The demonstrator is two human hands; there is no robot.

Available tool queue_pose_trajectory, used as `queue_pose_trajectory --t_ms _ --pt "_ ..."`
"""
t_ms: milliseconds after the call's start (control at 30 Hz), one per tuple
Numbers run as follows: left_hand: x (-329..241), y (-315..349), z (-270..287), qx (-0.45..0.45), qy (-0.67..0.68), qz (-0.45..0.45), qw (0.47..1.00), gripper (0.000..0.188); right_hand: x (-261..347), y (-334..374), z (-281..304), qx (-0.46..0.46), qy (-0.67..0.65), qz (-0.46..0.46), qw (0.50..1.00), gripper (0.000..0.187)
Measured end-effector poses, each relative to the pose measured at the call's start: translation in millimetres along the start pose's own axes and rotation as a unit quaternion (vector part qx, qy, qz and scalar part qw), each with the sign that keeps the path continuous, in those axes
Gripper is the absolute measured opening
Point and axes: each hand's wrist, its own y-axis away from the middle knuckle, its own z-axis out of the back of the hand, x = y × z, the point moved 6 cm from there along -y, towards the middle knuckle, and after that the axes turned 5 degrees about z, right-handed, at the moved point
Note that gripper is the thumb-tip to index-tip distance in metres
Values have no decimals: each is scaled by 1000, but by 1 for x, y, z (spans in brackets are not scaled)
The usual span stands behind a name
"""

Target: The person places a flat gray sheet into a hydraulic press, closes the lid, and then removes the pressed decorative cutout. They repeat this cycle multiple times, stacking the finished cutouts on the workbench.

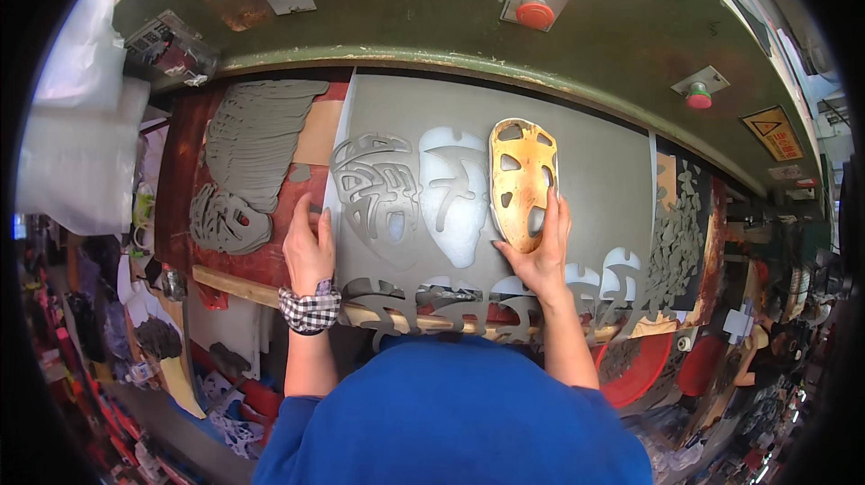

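Note:
My right hand (542, 262) grips the lower end of a golden, sole-shaped cutting die (528, 181), thumb on one side and fingers on the other. The die lies on a grey foam sheet (604, 179). Just left of it, a sole-shaped opening in the sheet shows a pale surface (453, 215). Further left are cut foam pieces (374, 183) with curved slots. My left hand (309, 249) is at the sheet's left edge, thumb and fingers apart, holding nothing. Foam remnants (396, 300) with cut-outs line the front edge.
A green machine beam (405, 8) spans the far side, bearing a red push button (534, 13). Stacked grey foam strips (252, 138) and slotted foam pieces (230, 222) lie on a red board (293, 197) at left. Small foam scraps (678, 246) are heaped at right.

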Motion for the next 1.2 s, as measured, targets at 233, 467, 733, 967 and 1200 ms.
queue_pose_trajectory --t_ms 233,467,733,967,1200 --pt "19 22 -7 -21 22 87 996 18 -31 -51 -2 12 -59 -10 998 114" --pt "9 -27 -63 -62 -10 -59 996 18 -101 -144 114 -326 -27 -126 936 67" --pt "-38 -116 -95 -80 -4 -65 995 22 -111 -207 140 -350 160 -85 919 98" --pt "-47 -143 -103 -58 -17 -36 998 29 -139 -165 152 -324 231 -106 912 91" --pt "-41 -139 -102 -41 -2 -47 998 29 -225 -70 152 -279 143 -343 886 57"
